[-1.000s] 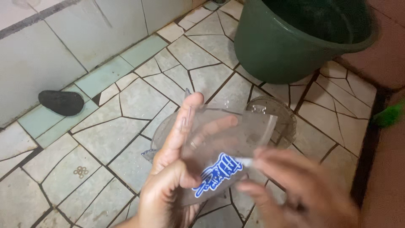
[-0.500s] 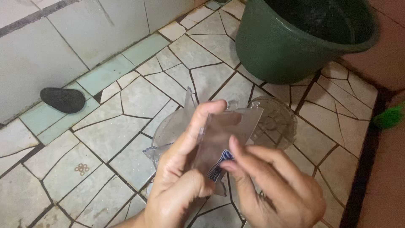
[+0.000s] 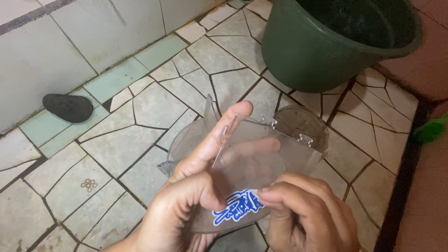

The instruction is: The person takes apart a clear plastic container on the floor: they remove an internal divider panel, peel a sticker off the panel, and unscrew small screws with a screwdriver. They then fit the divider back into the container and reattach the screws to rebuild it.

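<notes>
Clear plastic container (image 3: 261,158) with blue sticker, held above the tiled floor (image 3: 140,112). Left hand (image 3: 196,196) closed on its near edge; right hand (image 3: 303,210) pinched the sticker side. Green bucket (image 3: 326,42) stood beyond.

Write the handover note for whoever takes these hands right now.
Left hand: grips the clear plastic clamshell container with the blue-and-white sticker, index finger up its folded wall.
Right hand: fingers pinch the container's near edge beside the sticker.
Around: container held above the cracked-tile floor; green plastic bucket behind; black stone by the wall.
Done or left: container still in both hands, not set down.
</notes>
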